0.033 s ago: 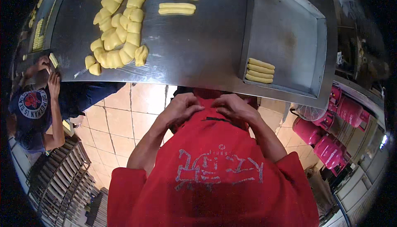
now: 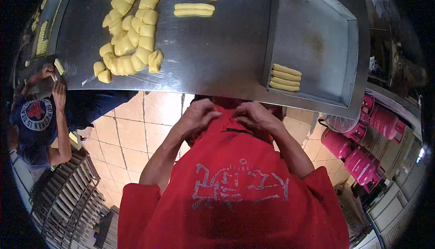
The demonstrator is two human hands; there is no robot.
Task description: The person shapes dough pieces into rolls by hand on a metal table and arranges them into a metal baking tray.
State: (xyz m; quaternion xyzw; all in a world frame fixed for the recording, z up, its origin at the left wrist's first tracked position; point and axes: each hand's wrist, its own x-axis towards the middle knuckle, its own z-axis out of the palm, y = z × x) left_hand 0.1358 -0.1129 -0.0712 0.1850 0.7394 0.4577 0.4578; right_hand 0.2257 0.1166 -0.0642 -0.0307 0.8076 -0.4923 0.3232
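Observation:
Just below the table's front edge, my left hand (image 2: pixel 202 114) and my right hand (image 2: pixel 255 116) are at the front of my red shirt (image 2: pixel 235 172). The fingers of both are curled in against the cloth and seem to pinch it, though the fingertips are partly hidden. A strip of red fabric and a black band show between the hands. Ahead on the steel table (image 2: pixel 217 45) lie pale yellow dough pieces (image 2: pixel 123 45) in a heap to the left. Rolled dough sticks (image 2: pixel 194 9) are at the far middle.
A shallow metal tray (image 2: pixel 351 58) at the right holds a few dough sticks (image 2: pixel 285 77) in its near left corner. Another person (image 2: pixel 41 122) handles dough at the left. Below stands a metal rack (image 2: pixel 65 194). Pink gas cylinders (image 2: pixel 362 167) and a fan (image 2: pixel 337 123) are at the right.
My fingers have shifted slightly on the shirt, and its cloth has moved a little between them. The dough and the tray stay where they were.

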